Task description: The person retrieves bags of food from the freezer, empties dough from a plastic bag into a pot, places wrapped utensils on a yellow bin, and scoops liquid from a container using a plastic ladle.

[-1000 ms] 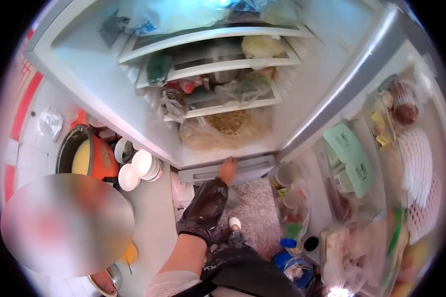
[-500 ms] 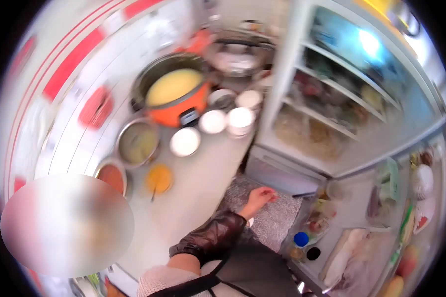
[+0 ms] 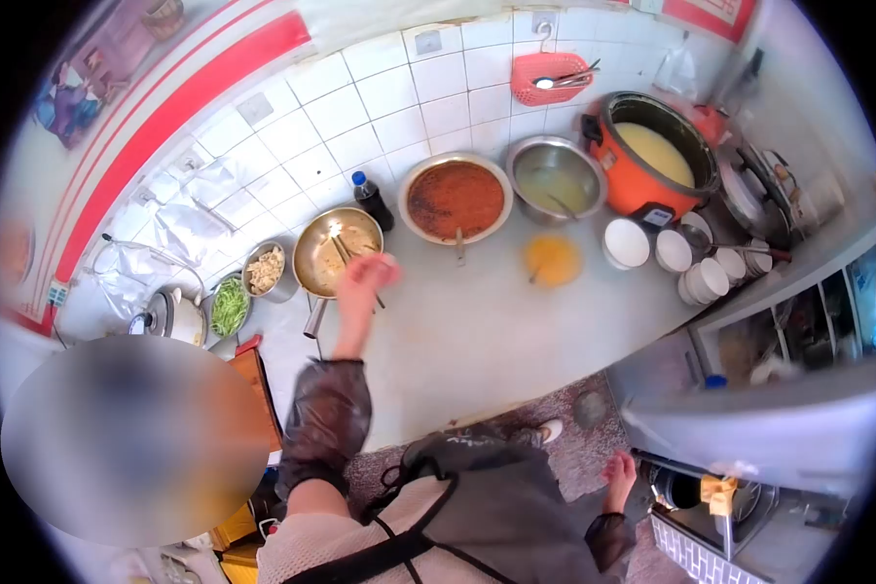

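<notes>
My left hand [image 3: 362, 282] is stretched over the counter at the right edge of a metal frying pan [image 3: 313, 255]. Chopsticks [image 3: 340, 247] lie slantwise in the pan and pass beneath the hand; whether the fingers grip them cannot be made out. The pan's handle [image 3: 315, 318] points toward me. Low at my side, near the fridge door, my right hand [image 3: 620, 471] has loosely bent fingers and nothing visible in it. Behind the pan stands a dark bottle with a blue cap [image 3: 370, 200]. A basin of red sauce [image 3: 457, 200] sits to its right.
Left of the pan are a pot of pale pieces [image 3: 265, 270] and a bowl of shredded greens [image 3: 229, 307]. Rightward stand a steel bowl [image 3: 555, 180], yellow sauce [image 3: 552, 260], an orange cooker [image 3: 642, 165] and white bowls [image 3: 626, 243]. The fridge door [image 3: 759, 414] juts out at right.
My view has swung left from the opened fridge to the counter. The left hand has moved from beside the fridge to the pan. My right hand has come into view.
</notes>
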`<state>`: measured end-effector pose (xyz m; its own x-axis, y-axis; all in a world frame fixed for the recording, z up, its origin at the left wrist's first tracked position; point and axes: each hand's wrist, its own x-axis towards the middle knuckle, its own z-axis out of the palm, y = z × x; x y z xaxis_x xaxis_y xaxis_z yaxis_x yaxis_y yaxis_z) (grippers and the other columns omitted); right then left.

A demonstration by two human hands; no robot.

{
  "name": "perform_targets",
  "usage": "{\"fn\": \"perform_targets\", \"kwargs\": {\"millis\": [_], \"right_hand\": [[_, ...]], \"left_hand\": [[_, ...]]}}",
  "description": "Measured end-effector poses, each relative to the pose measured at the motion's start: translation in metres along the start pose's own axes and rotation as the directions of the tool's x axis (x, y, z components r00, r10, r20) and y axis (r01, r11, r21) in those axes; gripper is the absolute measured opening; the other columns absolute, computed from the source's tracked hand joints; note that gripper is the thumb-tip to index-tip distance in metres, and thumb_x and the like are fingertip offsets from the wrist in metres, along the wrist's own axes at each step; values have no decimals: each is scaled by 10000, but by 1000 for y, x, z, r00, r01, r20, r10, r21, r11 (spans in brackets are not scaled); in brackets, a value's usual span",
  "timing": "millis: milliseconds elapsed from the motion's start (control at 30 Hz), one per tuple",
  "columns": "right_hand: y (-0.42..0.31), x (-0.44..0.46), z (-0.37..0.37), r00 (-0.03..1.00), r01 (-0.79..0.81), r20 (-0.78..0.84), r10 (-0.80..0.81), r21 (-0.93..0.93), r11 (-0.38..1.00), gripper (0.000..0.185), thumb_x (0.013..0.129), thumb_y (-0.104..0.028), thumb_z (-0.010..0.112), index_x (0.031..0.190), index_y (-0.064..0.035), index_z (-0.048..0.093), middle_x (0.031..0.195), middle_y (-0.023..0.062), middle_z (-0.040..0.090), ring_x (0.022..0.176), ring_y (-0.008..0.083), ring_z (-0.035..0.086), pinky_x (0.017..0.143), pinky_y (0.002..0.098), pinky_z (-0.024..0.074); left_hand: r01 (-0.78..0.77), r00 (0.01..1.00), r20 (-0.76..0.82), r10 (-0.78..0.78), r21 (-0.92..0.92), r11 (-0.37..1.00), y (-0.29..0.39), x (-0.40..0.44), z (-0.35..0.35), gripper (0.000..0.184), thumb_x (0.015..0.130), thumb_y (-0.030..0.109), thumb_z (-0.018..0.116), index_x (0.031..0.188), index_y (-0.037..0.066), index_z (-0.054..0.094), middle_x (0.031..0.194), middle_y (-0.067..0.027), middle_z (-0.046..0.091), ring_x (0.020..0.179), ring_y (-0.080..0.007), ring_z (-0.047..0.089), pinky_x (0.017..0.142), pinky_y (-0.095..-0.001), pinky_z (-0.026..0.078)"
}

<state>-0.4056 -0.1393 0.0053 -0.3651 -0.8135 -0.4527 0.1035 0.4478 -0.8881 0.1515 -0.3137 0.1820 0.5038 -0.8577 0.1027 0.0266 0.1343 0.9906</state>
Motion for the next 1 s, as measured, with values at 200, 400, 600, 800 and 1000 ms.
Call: {"fn": "perform_targets", "kwargs": {"millis": [200, 400, 600, 800, 1000], "right_hand": [[18, -11, 11, 990, 33, 143, -2, -211, 977, 182, 884, -139, 524, 986, -13, 606, 747, 37, 592, 598, 97, 547, 517, 244, 455], [47, 27, -54, 991, -28, -130, -29, -419, 907, 232, 814, -176, 579, 1001, -42, 609, 766, 122, 618, 632, 226, 597, 591, 350, 492], [76, 97, -110, 917, 119, -109, -385, -844, 523, 290, 753, -147, 557, 1026, -74, 619, 957, 195, 603, 927, 357, 556, 784, 460, 451], [79, 34, -162, 866, 62, -299, -401, -732, 679, 271, 750, -151, 567, 1003, -81, 636, 957, 169, 612, 966, 353, 536, 830, 437, 438], [108, -3, -327, 621, -177, -758, -198, -382, 907, 214, 746, -127, 529, 898, -40, 653, 839, 175, 639, 830, 353, 604, 757, 417, 489]], "left_hand": [[-429, 898, 434, 75, 900, -75, -112, 139, -182, 212, 825, 149, 584, 969, -5, 589, 994, -207, 582, 926, -318, 563, 796, -402, 453], [-364, 931, 193, 309, 502, 784, -90, 34, -37, 392, 882, 78, 503, 1266, 13, 457, 1246, -135, 497, 1161, -248, 466, 944, -348, 396], [-298, 788, 609, -91, 506, 809, -77, -90, 151, 379, 871, 36, 487, 1249, 25, 463, 1217, -114, 507, 1117, -207, 493, 911, -315, 402], [-52, 399, 916, -45, 72, 996, -99, -193, 353, 404, 893, 42, 489, 1287, 9, 408, 1291, -124, 449, 1157, -213, 475, 963, -316, 376], [295, 301, 954, 5, -98, 950, -86, -257, 563, 502, 887, 75, 539, 1340, 22, 330, 1308, -136, 432, 1179, -229, 458, 1011, -345, 341]]}}
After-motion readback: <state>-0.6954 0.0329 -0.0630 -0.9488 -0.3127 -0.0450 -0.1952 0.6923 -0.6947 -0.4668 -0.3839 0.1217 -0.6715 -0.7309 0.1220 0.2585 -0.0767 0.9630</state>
